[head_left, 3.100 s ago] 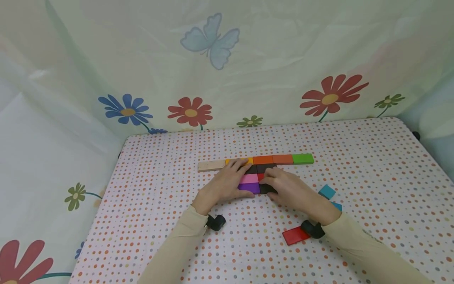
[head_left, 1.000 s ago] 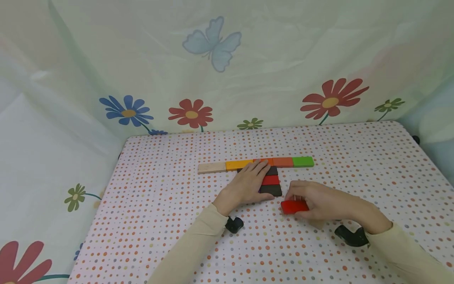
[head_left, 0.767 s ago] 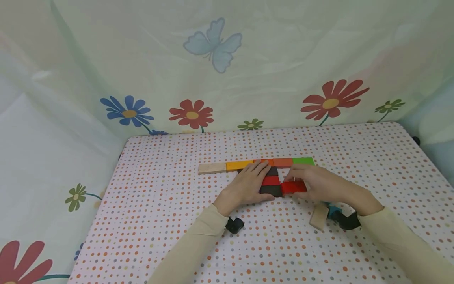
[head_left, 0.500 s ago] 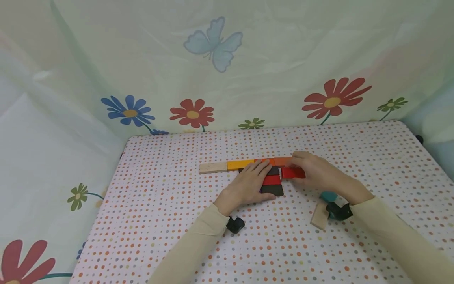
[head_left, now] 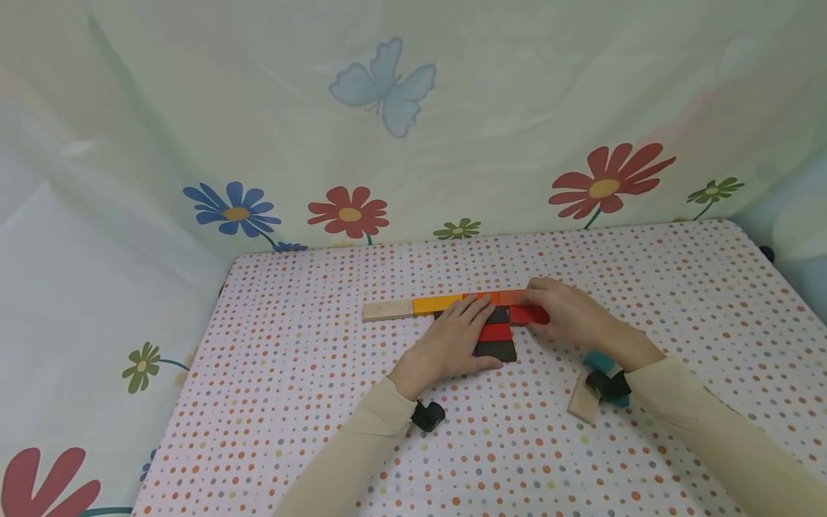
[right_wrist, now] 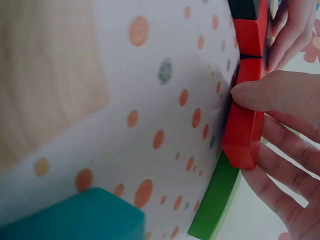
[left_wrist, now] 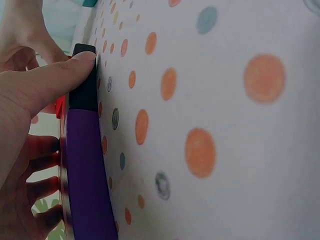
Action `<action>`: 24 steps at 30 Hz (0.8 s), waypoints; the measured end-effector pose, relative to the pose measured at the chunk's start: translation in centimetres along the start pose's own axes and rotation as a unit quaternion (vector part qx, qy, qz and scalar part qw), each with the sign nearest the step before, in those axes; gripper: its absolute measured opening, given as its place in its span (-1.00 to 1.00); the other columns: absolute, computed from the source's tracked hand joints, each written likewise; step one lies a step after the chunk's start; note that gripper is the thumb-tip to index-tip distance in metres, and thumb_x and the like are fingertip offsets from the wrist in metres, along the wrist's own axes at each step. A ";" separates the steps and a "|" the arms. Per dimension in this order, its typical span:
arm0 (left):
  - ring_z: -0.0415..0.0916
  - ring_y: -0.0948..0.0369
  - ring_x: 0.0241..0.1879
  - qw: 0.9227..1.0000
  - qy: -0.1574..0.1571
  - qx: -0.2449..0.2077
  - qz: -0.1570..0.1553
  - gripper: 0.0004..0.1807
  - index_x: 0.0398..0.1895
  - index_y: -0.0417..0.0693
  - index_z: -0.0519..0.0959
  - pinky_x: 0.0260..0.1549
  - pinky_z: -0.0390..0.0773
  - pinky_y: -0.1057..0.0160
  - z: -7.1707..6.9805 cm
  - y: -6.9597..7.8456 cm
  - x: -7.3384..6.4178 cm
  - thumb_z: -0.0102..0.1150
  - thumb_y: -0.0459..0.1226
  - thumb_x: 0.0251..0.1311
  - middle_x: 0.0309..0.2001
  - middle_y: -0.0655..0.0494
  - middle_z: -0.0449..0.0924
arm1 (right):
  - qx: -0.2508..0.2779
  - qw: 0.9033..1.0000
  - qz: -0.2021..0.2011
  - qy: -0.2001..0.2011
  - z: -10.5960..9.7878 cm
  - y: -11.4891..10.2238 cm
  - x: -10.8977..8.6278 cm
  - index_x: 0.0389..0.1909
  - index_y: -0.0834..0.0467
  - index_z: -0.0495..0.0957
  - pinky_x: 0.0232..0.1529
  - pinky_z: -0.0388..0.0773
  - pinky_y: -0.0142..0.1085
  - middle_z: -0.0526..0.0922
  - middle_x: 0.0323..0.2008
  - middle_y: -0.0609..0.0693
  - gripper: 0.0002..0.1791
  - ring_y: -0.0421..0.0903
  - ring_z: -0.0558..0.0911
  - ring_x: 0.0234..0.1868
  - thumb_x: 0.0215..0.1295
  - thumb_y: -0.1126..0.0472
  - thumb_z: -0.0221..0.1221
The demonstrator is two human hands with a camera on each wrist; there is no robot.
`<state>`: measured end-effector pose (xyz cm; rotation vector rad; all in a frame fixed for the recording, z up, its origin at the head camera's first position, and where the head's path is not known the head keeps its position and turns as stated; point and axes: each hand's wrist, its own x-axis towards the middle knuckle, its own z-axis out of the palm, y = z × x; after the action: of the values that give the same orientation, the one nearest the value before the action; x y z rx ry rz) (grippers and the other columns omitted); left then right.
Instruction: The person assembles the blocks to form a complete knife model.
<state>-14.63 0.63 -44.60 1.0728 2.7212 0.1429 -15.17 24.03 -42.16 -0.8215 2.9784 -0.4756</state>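
My left hand (head_left: pixel 446 345) rests with spread fingers over a flat group of wooden blocks. Its thumb touches the front black block (head_left: pixel 496 350); a purple block (left_wrist: pixel 86 165) shows beside that in the left wrist view. Behind the front black block lie a red block (head_left: pixel 496 332) and another black one (head_left: pixel 501 315). My right hand (head_left: pixel 571 312) pinches a second red block (right_wrist: pixel 245 117) between thumb and fingers, its left end right at the back black block. This red block lies along the front of the long back row, near the green block (right_wrist: pixel 217 200).
The back row runs from a plain wooden block (head_left: pixel 388 310) through a yellow one (head_left: pixel 436 305) to orange blocks (head_left: pixel 512 296). Under the right wrist lie a loose plain block (head_left: pixel 583 402) and teal blocks (head_left: pixel 599 360). A patterned curtain (head_left: pixel 484 143) hangs behind the dotted table (head_left: pixel 310 287).
My right hand has taken the red block from the table's front right, moved it away from me, then left against the back black block. My left hand has shifted right over the group.
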 end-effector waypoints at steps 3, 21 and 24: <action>-0.16 0.10 0.67 1.000 0.002 0.001 0.001 0.03 0.70 -0.06 0.03 0.59 -0.14 0.18 0.0 0.0 0.0 0.10 0.31 0.40 0.69 0.07 -0.04 | -0.005 1.000 -0.007 0.009 0.3 0.2 -0.1 -0.01 0.32 0.70 -0.09 0.69 0.04 0.63 -0.11 0.15 -0.54 0.06 0.63 -0.15 0.03 0.39 0.57; -0.19 0.09 0.67 1.000 -0.004 -0.007 0.003 0.02 0.70 -0.07 0.01 0.60 -0.15 0.17 -0.2 0.1 -0.2 0.09 0.30 0.42 0.69 0.05 -0.07 | -0.017 1.000 -0.019 0.008 0.4 0.1 0.2 0.03 0.29 0.73 0.00 0.68 0.09 0.65 -0.11 0.15 -0.53 0.08 0.62 -0.10 0.04 0.38 0.57; -0.19 0.09 0.67 1.000 -0.002 -0.009 0.005 0.02 0.70 -0.08 0.02 0.60 -0.15 0.16 -0.2 0.1 -0.2 0.10 0.29 0.42 0.69 0.05 -0.06 | -0.020 1.000 -0.020 0.012 0.5 0.1 0.2 0.02 0.29 0.74 0.00 0.68 0.08 0.64 -0.11 0.14 -0.54 0.08 0.63 -0.09 0.04 0.38 0.57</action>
<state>-14.51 0.57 -44.38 1.0798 2.7071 0.1668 -15.33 23.88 -42.66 -0.8872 3.0081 -0.4305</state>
